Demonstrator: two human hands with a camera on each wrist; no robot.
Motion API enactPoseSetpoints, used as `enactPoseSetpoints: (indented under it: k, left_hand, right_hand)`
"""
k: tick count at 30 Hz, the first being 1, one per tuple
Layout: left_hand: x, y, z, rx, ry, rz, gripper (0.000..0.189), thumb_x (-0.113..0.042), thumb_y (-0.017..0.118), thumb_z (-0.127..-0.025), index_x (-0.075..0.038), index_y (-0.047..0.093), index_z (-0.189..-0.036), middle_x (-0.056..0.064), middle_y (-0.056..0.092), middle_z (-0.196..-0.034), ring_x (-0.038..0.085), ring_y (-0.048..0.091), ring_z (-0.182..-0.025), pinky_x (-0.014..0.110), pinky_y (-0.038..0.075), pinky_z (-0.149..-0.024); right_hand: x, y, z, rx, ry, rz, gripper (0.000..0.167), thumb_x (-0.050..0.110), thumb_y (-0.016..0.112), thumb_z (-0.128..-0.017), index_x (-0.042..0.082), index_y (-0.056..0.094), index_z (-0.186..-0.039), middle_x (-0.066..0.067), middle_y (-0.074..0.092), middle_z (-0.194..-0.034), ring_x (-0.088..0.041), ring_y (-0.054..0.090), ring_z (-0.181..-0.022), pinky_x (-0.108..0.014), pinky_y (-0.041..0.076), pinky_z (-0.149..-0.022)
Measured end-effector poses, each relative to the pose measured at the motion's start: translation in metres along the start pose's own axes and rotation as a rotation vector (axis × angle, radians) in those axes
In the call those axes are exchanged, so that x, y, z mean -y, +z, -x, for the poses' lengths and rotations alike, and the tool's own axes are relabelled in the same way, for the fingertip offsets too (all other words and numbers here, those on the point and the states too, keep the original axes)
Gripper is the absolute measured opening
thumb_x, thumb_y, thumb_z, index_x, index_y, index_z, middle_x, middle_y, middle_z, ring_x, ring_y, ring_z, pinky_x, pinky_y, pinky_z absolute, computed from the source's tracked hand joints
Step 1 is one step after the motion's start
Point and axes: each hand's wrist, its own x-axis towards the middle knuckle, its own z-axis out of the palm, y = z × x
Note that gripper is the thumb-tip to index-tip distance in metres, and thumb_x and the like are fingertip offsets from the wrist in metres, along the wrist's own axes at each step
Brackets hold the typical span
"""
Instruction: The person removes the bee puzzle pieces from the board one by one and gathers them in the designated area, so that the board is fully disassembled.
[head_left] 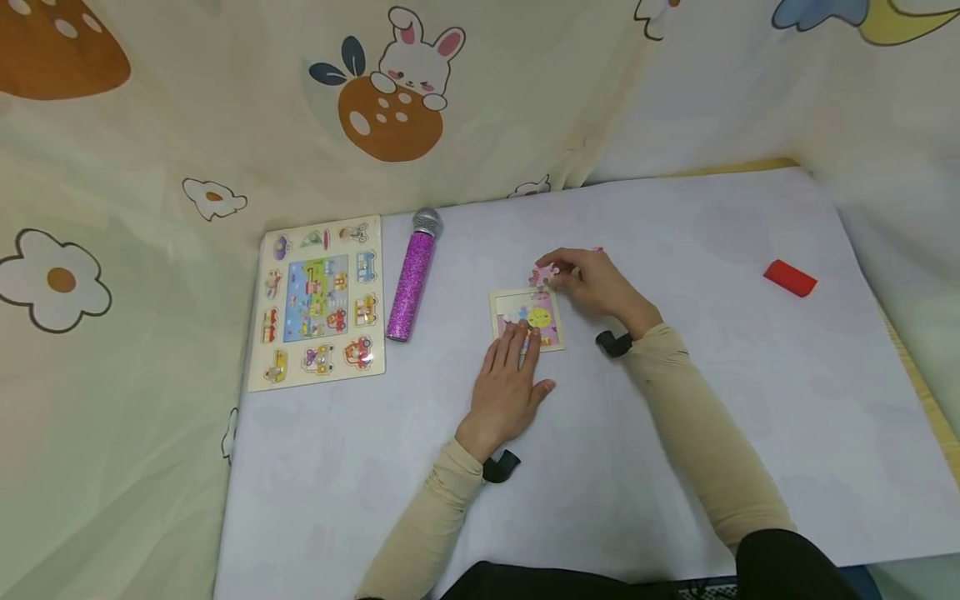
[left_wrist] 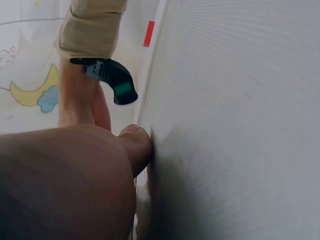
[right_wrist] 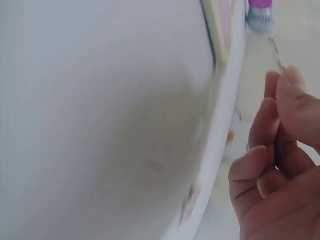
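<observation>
Piece (head_left: pixel 542 276) pinched between right hand's (head_left: pixel 597 282) thumb and fingers, just beyond far edge of tray (head_left: pixel 558 321). Left hand (head_left: pixel 507 390) flat, fingers straight over tray's near part. Likely placing step; next move would call for aligning piece, lowering it in. Microphone (head_left: pixel 411 287), larger board (head_left: pixel 296 363) leftward.

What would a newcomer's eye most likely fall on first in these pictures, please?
Probably the glittery purple microphone, lying beside the large puzzle board on the head view's left. Next, perhaps, the small square puzzle near the middle, with the left hand's fingers on it and the right hand pinching a pink piece. The red block also stands out, far right.
</observation>
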Motion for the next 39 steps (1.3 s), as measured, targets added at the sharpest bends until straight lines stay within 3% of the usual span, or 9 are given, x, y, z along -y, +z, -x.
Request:
enactPoseSetpoints:
  k: [7, 18, 22, 31, 39]
  left_hand:
    - [-0.001, 0.000, 0.000, 0.019, -0.010, 0.005, 0.078, -0.051, 0.045, -0.111, -0.007, 0.018, -0.170, 0.015, 0.008, -0.179, 0.031, 0.004, -0.167, 0.046, 0.012, -0.135]
    - [-0.001, 0.000, 0.000, 0.014, -0.009, 0.016, 0.078, -0.050, 0.045, -0.111, -0.007, 0.017, -0.170, 0.015, 0.007, -0.179, 0.031, 0.004, -0.167, 0.046, 0.011, -0.135]
    - [-0.001, 0.001, 0.000, 0.012, -0.011, 0.010, 0.078, -0.050, 0.045, -0.111, -0.007, 0.017, -0.170, 0.015, 0.008, -0.179, 0.031, 0.005, -0.167, 0.046, 0.012, -0.135]
    - [0.001, 0.002, 0.001, 0.012, -0.012, 0.013, 0.078, -0.050, 0.045, -0.111, -0.007, 0.017, -0.170, 0.015, 0.008, -0.179, 0.031, 0.005, -0.167, 0.046, 0.012, -0.135]
    - [0.001, 0.002, 0.000, 0.001, 0.001, 0.023, 0.077, -0.049, 0.045, -0.112, -0.007, 0.018, -0.170, 0.015, 0.009, -0.179, 0.032, 0.005, -0.167, 0.046, 0.012, -0.135]
  right_hand:
    - [-0.033, -0.039, 0.012, -0.129, 0.075, -0.024, 0.030, 0.009, 0.067, -0.104, 0.014, 0.071, -0.134, -0.015, 0.074, -0.123, -0.030, 0.066, -0.104, -0.040, 0.047, -0.084]
    - [-0.067, -0.078, 0.025, -0.153, 0.172, -0.024, 0.032, 0.009, 0.064, -0.106, 0.012, 0.067, -0.138, -0.020, 0.068, -0.129, -0.038, 0.063, -0.118, -0.050, 0.045, -0.099]
    - [-0.079, -0.084, 0.028, -0.136, 0.204, -0.013, 0.033, 0.011, 0.061, -0.107, 0.012, 0.067, -0.139, -0.020, 0.065, -0.130, -0.038, 0.060, -0.119, -0.053, 0.044, -0.101]
    - [-0.093, -0.084, 0.031, -0.107, 0.247, 0.022, 0.031, 0.012, 0.064, -0.106, 0.014, 0.069, -0.137, -0.017, 0.065, -0.121, -0.027, 0.056, -0.105, -0.037, 0.041, -0.090]
    - [-0.096, -0.082, 0.026, -0.083, 0.268, 0.066, 0.030, 0.012, 0.068, -0.104, 0.012, 0.071, -0.134, -0.020, 0.062, -0.124, -0.033, 0.054, -0.110, -0.044, 0.041, -0.094]
